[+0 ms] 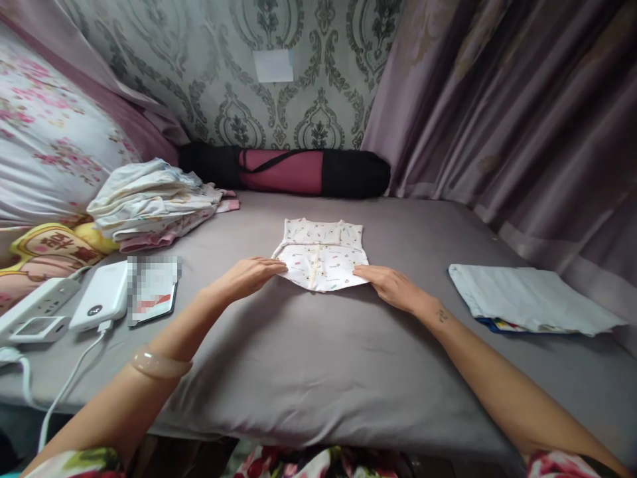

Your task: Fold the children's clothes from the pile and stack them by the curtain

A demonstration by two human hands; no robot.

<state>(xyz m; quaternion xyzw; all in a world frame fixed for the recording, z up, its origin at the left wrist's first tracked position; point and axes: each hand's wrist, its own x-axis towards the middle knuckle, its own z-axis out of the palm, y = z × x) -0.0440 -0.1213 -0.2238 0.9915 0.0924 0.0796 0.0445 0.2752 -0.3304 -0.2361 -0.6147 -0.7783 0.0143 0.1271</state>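
A small white baby shirt (323, 265) with a tiny coloured print lies on the grey bed sheet, its far part folded over and a pale yellow trim running down the middle. At its left edge, my left hand (256, 271) has its fingers together, pinching the cloth. My right hand (391, 282) grips the near right corner between thumb and fingers. The fingertips partly cover both side edges. The rounded near edge lies between the two hands.
Crumpled clothes (156, 199) are heaped at the left. Nearer are a power strip (40, 309), a white power bank (102, 295) with a cable, and a phone (154, 289). A folded light cloth (527, 295) lies at right. Behind is a black-and-maroon bag (283, 171).
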